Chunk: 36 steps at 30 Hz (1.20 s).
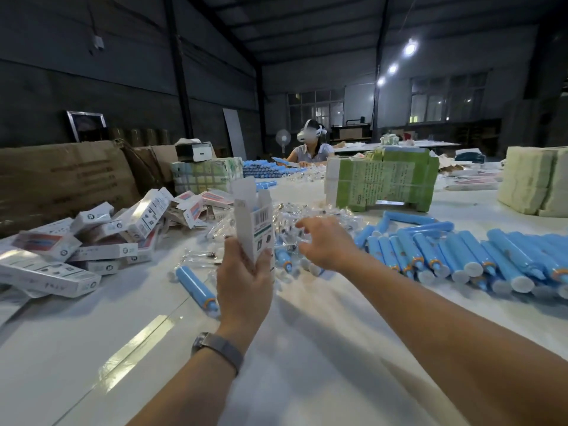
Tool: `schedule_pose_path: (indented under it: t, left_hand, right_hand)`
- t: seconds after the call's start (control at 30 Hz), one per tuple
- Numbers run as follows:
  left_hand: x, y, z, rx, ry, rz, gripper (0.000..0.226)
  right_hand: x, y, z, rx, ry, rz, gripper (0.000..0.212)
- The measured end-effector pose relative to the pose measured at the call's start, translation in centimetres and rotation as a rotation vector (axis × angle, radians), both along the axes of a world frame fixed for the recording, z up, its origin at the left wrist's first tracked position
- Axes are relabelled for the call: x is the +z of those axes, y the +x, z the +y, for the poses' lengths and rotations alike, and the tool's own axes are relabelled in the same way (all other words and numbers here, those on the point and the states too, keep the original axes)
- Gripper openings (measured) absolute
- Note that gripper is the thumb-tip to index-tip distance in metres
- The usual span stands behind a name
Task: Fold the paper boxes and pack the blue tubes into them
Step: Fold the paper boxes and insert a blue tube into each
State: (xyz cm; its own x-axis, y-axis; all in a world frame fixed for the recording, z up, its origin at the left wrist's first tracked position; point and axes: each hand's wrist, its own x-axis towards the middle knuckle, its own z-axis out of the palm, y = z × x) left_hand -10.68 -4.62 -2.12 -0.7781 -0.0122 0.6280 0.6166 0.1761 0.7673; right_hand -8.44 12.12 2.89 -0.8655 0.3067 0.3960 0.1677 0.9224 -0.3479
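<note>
White counter noted. Left hand grips upright open paper box; right hand, fingers loosely spread, reaches toward clear packets. Packing underway; next, pick an insert.

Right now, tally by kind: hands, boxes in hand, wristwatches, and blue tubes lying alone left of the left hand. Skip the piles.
Hands: 2, left hand and right hand
Box, flaps open, gripped by the left hand: 1
Wristwatch: 1
Lone blue tube: 1
Total: 5
</note>
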Motion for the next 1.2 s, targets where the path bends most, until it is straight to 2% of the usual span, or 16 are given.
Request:
schedule_pose_path:
  t: [0.07, 0.17, 0.23, 0.37, 0.53, 0.63, 0.77, 0.93, 1.0, 1.2]
  left_hand:
    - [-0.1, -0.3, -0.1, 0.006, 0.007, -0.005, 0.028]
    - [-0.1, -0.5, -0.1, -0.006, 0.02, -0.004, 0.026]
    - [-0.1, -0.5, -0.1, -0.019, 0.014, 0.015, 0.026]
    - [-0.3, -0.7, -0.1, -0.03, 0.001, 0.034, 0.025]
    - [-0.4, -0.6, 0.0, -0.059, -0.019, 0.052, 0.024]
    - [-0.2, -0.1, 0.0, -0.065, -0.037, 0.08, 0.026]
    - [-0.2, 0.3, 0.1, -0.066, -0.075, 0.093, 0.026]
    - [-0.3, 1.4, 0.1, -0.124, -0.123, 0.146, 0.026]
    - [-0.4, 1.8, 0.2, -0.141, -0.151, 0.193, 0.026]
    - [-0.5, 1.9, 0.3, -0.123, -0.189, 0.221, 0.034]
  right_hand:
    - [-0.5, -2.4, -0.4, -0.023, 0.072, -0.12, 0.052]
    - [-1.8, -4.9, -1.4, -0.035, 0.198, -0.164, 0.045]
    - [-2.3, -5.4, -1.7, -0.038, 0.182, -0.049, 0.039]
    - [-1.7, -4.6, -1.4, 0.024, -0.03, 0.149, 0.029]
    - [2.5, -0.5, -1.8, 0.125, -0.404, 0.586, 0.02]
    - [5.5, 3.3, -2.9, 0.216, -0.48, 0.732, 0.02]
    - [7.7, 7.6, -4.4, 0.297, -0.423, 0.842, 0.022]
    - [8.2, 10.0, -4.4, 0.214, -0.124, 0.611, 0.021]
    - [8.5, 10.3, -4.1, 0.203, -0.041, 0.592, 0.023]
    - [8.5, 10.5, -3.7, 0.244, 0.085, 0.789, 0.035]
